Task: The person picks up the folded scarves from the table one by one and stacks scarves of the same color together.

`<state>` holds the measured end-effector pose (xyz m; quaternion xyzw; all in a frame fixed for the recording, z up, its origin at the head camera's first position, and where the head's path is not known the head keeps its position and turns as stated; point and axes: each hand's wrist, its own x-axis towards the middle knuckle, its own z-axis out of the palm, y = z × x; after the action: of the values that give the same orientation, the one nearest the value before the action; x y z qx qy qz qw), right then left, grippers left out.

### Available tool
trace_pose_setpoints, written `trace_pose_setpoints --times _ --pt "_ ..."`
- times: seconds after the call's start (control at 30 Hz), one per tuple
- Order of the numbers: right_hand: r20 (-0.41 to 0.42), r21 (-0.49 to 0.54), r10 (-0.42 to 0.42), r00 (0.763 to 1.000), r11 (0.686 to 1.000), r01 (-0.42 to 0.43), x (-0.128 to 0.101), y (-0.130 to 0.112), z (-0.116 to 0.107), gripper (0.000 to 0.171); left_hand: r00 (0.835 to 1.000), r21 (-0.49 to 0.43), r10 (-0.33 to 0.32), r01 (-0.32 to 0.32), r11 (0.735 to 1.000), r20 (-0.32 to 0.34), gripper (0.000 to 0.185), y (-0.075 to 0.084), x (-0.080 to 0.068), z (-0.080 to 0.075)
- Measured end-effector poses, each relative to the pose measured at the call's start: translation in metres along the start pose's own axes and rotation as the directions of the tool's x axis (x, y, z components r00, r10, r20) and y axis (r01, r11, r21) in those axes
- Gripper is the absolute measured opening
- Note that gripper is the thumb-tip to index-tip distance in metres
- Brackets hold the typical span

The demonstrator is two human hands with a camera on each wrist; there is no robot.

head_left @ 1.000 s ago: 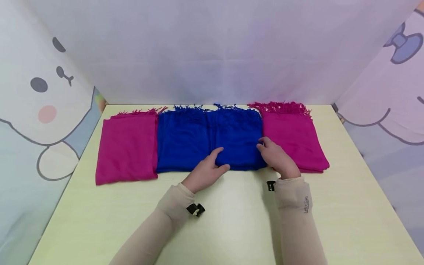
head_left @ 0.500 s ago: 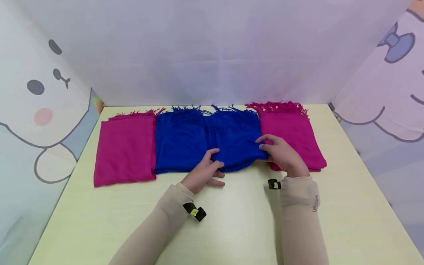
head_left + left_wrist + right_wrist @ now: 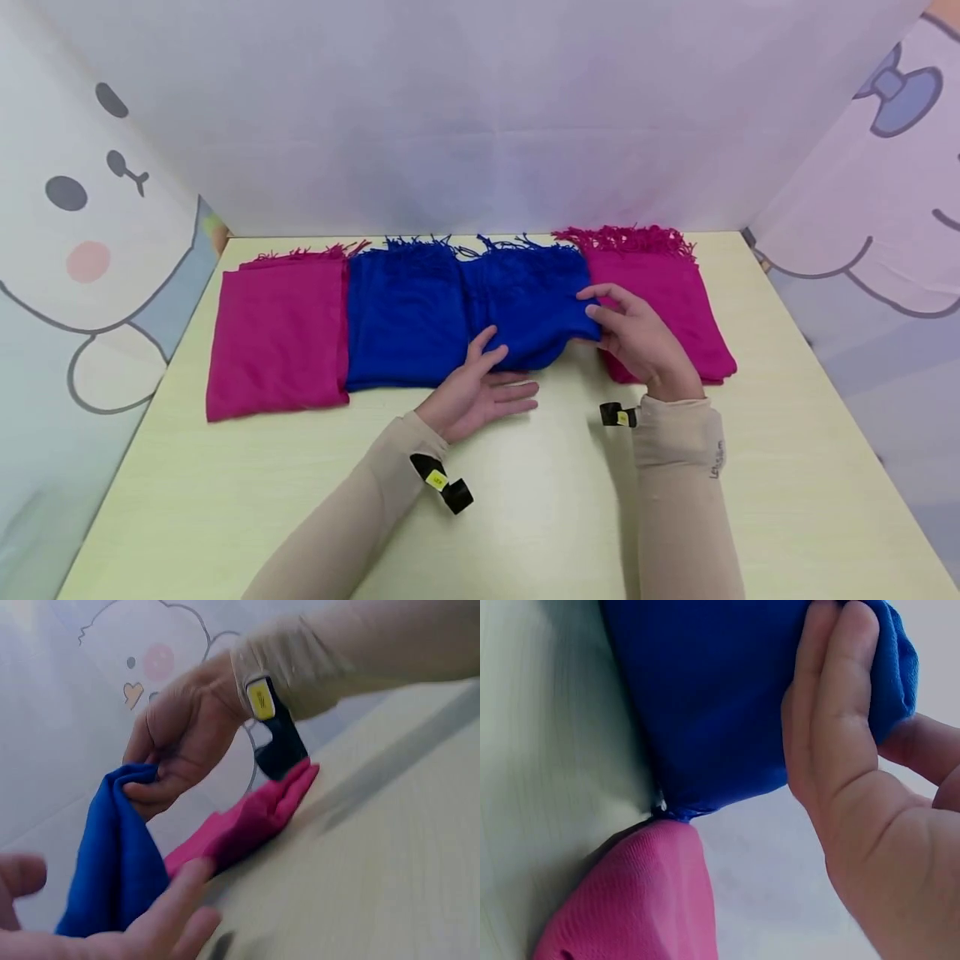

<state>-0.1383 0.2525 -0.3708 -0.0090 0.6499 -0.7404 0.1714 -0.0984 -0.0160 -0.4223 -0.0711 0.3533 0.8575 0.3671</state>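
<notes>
Right hand [image 3: 637, 337] pinches the blue scarf [image 3: 450, 312] at its near right corner, lifted off the table [image 3: 525, 517]. Left hand [image 3: 480, 392], flat and open beneath, should support the fold evenly.

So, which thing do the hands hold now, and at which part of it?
The right hand pinches the blue scarf at its near right corner, lifted off the table. The left hand lies open under its near edge, gripping nothing.
</notes>
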Motion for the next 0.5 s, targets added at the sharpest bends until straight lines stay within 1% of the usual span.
trace_pose_setpoints --times 0.07,0.1,0.13,0.17,0.23,0.27,0.3,0.33,0.4,0.43,0.5 --pt "0.020 0.017 -0.023 1.000 1.000 0.023 -0.001 -0.002 -0.001 0.026 0.998 -0.134 0.052 -0.057 0.989 -0.037 0.062 0.001 0.001 0.001" --pt "0.026 0.020 -0.031 0.999 0.999 0.031 -0.001 -0.003 -0.001 0.026 0.995 -0.172 0.080 -0.088 0.981 -0.057 0.061 0.001 0.001 0.002" --pt "0.031 0.015 -0.036 0.999 0.999 0.036 -0.002 -0.004 -0.001 0.026 0.992 -0.195 0.104 -0.117 0.974 -0.073 0.059 0.002 0.001 0.002" --pt "0.034 -0.002 -0.033 0.999 0.999 0.033 -0.002 -0.004 -0.002 0.026 0.989 -0.193 0.129 -0.142 0.971 -0.079 0.056 0.003 0.001 0.002" --pt "0.043 -0.077 -0.003 0.999 0.997 0.006 -0.002 -0.004 -0.003 0.029 0.983 -0.141 0.162 -0.173 0.975 -0.088 0.049 0.004 0.003 0.001" --pt "0.044 -0.133 0.025 0.999 0.991 -0.019 -0.003 -0.003 -0.004 0.030 0.982 -0.094 0.170 -0.177 0.980 -0.085 0.046 0.005 0.003 -0.001" --pt "0.041 -0.200 0.059 0.997 0.978 -0.050 -0.004 -0.001 -0.005 0.032 0.982 -0.041 0.172 -0.176 0.984 -0.083 0.043 0.005 0.004 -0.002" --pt "0.034 -0.270 0.099 0.994 0.959 -0.086 -0.005 0.000 -0.006 0.035 0.982 0.003 0.166 -0.166 0.986 -0.086 0.040 0.004 0.004 -0.004" --pt "0.033 -0.392 0.171 0.985 0.909 -0.145 -0.007 0.004 -0.008 0.038 0.986 0.073 0.140 -0.134 0.988 -0.089 0.039 0.002 0.006 -0.008" --pt "0.032 -0.433 0.199 0.979 0.886 -0.166 -0.007 0.005 -0.008 0.039 0.987 0.103 0.130 -0.121 0.987 -0.090 0.039 0.001 0.007 -0.010" --pt "0.023 -0.487 0.224 0.974 0.854 -0.185 -0.007 0.007 -0.009 0.040 0.989 0.143 0.119 -0.105 0.984 -0.092 0.040 0.000 0.009 -0.012"
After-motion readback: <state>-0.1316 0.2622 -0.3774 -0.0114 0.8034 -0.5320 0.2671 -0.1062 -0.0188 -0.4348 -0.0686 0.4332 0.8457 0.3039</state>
